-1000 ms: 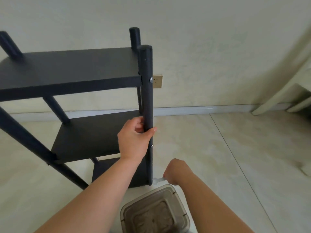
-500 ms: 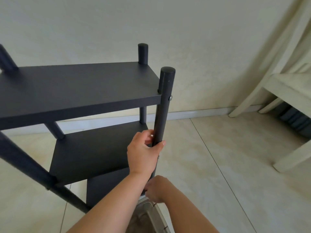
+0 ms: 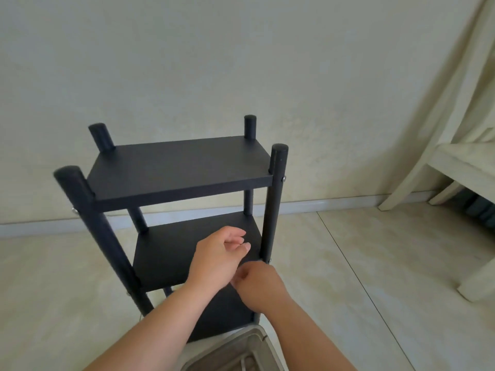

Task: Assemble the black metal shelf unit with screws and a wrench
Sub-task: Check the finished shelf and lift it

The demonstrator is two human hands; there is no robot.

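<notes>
The black shelf unit stands upright on the floor with three boards between four round posts. Silver screw heads show on the right front post at the top and middle boards. My left hand hovers over the middle board with loosely curled fingers and holds nothing. My right hand is curled just below it, beside the front post near the middle screw. What the right fingers hold is hidden; no wrench shows.
A clear plastic container sits on the floor at my feet, in front of the shelf. Pale wooden furniture legs stand at the right against the wall. Tiled floor spreads on both sides.
My left hand has let go of the right front post and now hovers over the middle board. My right hand rose from near the container to the middle board. The view swung left.
</notes>
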